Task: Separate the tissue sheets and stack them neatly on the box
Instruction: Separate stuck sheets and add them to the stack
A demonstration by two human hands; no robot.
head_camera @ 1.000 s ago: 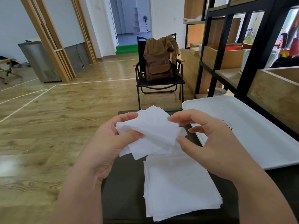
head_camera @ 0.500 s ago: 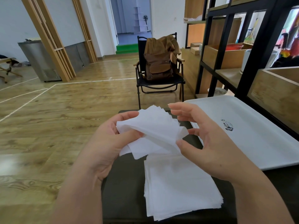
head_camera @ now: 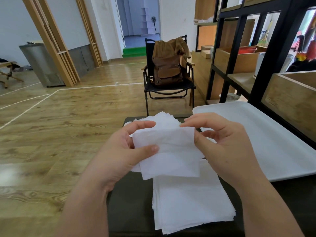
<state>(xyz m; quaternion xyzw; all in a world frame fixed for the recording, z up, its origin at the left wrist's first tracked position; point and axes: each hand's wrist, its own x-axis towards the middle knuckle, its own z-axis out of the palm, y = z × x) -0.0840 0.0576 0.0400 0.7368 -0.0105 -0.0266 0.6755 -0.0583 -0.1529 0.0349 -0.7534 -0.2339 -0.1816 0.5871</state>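
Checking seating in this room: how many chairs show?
2. A black folding chair stands mid-room, ahead of the hands, carrying a brown backpack. A wooden chair is cut off at the left edge. Others may lie outside the view.

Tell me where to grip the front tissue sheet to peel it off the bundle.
Grip the front sheet at its upper right corner, coming from the right, where the right hand pinches it. That edge stands free of the bundle; the left hand clamps the opposite side.
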